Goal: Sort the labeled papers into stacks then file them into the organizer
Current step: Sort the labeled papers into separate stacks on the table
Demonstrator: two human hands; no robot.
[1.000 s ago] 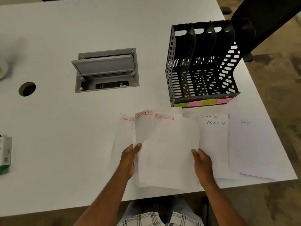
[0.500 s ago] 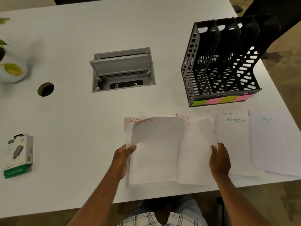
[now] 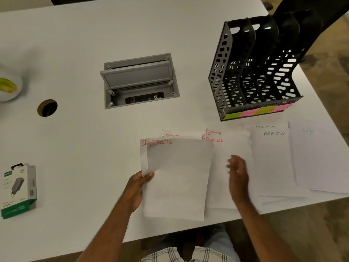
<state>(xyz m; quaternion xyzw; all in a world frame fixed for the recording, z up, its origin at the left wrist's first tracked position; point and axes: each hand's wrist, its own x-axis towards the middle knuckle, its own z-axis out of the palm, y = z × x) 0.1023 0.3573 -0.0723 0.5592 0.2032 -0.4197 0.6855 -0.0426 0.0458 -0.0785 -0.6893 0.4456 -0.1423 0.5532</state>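
White paper sheets headed SPORTS in red [image 3: 175,178] sit at six o'clock on the white surface [image 3: 75,44], pinched at their left edge by the left hand [image 3: 137,188]. The right hand [image 3: 238,176], blurred, fingers loosely spread and holding nothing, hovers over the FINANCE sheets [image 3: 229,146]. ADMIN and HR stacks lie at four o'clock; the black perforated four-slot organizer [image 3: 253,72] stands at two o'clock.

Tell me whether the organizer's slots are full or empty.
Empty as far as shown: the organizer has only bare black dividers, and the papers lie on the table.
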